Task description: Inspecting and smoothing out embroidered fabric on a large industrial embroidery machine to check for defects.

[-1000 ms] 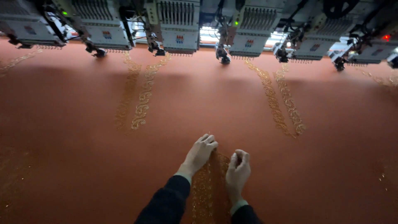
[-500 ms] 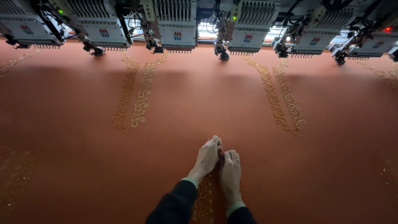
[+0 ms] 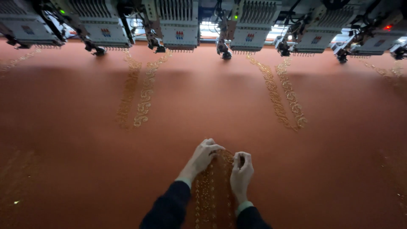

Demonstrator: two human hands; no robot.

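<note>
A wide sheet of rust-orange fabric (image 3: 76, 140) lies stretched flat below me. A gold embroidered band (image 3: 210, 191) runs toward me between my forearms. My left hand (image 3: 202, 157) rests at the band's far end, fingers curled and pinching the fabric there. My right hand (image 3: 241, 171) sits just to the right, fingertips bunched on the band's edge. Whether a thread is held between the fingers is too small to tell. Both sleeves are dark.
A row of embroidery machine heads (image 3: 180, 25) lines the far edge, needles over the cloth. Two more pairs of gold bands lie ahead, the left pair (image 3: 137, 91) and the right pair (image 3: 284, 93). Faint embroidery shows at the right edge (image 3: 396, 174).
My hands came together at the band's far end, then drew slightly apart. The right hand has curled its fingers onto the band's edge. The view has shifted a little.
</note>
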